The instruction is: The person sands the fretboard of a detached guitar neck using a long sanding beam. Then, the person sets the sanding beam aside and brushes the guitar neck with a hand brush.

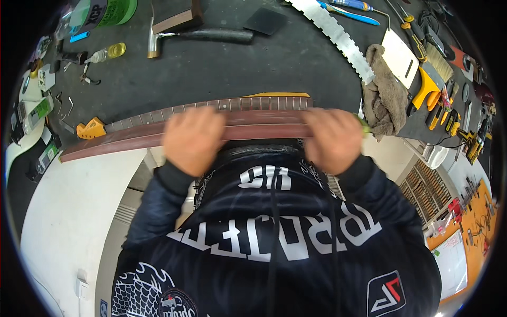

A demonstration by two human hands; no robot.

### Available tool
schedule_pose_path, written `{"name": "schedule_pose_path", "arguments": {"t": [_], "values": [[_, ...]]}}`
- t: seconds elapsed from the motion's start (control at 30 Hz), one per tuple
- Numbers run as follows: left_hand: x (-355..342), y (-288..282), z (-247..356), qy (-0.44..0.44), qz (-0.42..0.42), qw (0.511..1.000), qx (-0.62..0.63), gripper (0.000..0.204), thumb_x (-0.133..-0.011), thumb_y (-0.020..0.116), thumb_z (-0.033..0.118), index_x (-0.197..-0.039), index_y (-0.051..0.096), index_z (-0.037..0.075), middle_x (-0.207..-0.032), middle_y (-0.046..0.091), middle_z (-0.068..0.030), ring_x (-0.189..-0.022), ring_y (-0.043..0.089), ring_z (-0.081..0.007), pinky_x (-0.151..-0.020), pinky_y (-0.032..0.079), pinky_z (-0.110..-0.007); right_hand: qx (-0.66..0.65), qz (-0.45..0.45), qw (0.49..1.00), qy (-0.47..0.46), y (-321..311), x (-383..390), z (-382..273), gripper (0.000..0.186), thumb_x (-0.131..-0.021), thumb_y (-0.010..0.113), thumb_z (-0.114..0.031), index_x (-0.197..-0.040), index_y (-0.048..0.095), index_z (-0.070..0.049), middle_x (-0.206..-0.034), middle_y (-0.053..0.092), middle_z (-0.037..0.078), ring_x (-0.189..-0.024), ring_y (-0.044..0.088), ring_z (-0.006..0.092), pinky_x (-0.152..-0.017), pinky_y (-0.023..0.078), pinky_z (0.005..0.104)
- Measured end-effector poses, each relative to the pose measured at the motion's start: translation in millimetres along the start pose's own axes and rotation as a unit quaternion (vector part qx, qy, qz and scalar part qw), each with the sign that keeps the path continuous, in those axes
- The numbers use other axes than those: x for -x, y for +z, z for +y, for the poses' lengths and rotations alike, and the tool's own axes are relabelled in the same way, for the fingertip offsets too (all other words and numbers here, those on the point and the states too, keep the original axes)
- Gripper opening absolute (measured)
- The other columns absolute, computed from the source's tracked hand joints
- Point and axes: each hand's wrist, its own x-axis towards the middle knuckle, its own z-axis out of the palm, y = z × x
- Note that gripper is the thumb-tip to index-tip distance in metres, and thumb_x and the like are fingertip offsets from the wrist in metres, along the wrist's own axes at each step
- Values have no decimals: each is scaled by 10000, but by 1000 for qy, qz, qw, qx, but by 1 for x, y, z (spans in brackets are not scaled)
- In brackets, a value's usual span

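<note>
A guitar neck [153, 117] with a dark, fretted fingerboard lies along the bench edge in front of me. Its amber headstock [91, 129] points left, and an amber edge shows behind the fingerboard. Over the near side of the neck runs a long, straight reddish-brown bar [264, 130], reaching past the headstock at its left end. My left hand [194, 140] is closed over the bar near its middle. Toward its right end my right hand [335, 138] grips it too, fingers curled over the top. Both hands are slightly blurred. The bar's underside is hidden.
Beyond the neck, a hammer [211, 35], a wooden block [177, 20] and a notched metal straightedge [338, 39] lie on the dark bench [222, 71]. A brown cloth [384, 95] sits near my right hand, with several hand tools farther right. Small bottles stand at left.
</note>
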Motion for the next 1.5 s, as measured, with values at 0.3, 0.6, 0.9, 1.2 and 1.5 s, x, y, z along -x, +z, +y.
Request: {"name": "schedule_pose_path", "arguments": {"t": [0.3, 0.6, 0.9, 1.2, 1.5], "values": [[-39, -4, 35, 19, 27, 998, 52, 529, -668, 841, 247, -1155, 678, 121, -1000, 606, -32, -940, 613, -249, -824, 469, -405, 21, -20, 1000, 5, -22, 12, 40, 429, -652, 723, -64, -1081, 733, -60, -1034, 764, 95, -882, 717, 282, -771, 554, 410], [3, -14, -24, -28, 7, 999, 21, 525, -636, 859, 174, -1129, 689, 116, -939, 583, -41, -918, 602, -272, -815, 442, -417, 4, -1, 1000, 6, 15, -27, -15, 394, -698, 734, -91, -1092, 730, -77, -1007, 760, 62, -864, 711, 249, -786, 530, 377], [9, -16, -65, -14, 13, 1000, -1, 463, -645, 839, 216, -1078, 712, 108, -965, 591, -51, -921, 599, -273, -778, 430, -407, 12, 50, 999, -2, 33, -55, -34, 312, -724, 731, -145, -1028, 713, -79, -860, 682, 36, -735, 657, 220, -684, 522, 374], [-41, -8, 16, 5, 37, 999, 28, 498, -642, 884, 172, -1094, 677, 140, -974, 589, -31, -941, 604, -258, -802, 440, -413, 24, 35, 999, -24, -7, -5, 38, 341, -705, 737, -117, -1044, 713, -82, -900, 718, 80, -754, 671, 260, -667, 526, 401], [-9, -2, 15, 4, 17, 999, -31, 511, -661, 858, 218, -1137, 693, 136, -979, 606, -29, -955, 609, -253, -812, 441, -412, 20, 18, 1000, 3, -2, 11, 11, 388, -684, 739, -71, -1069, 713, -115, -991, 743, 30, -817, 686, 232, -694, 511, 366]]}}
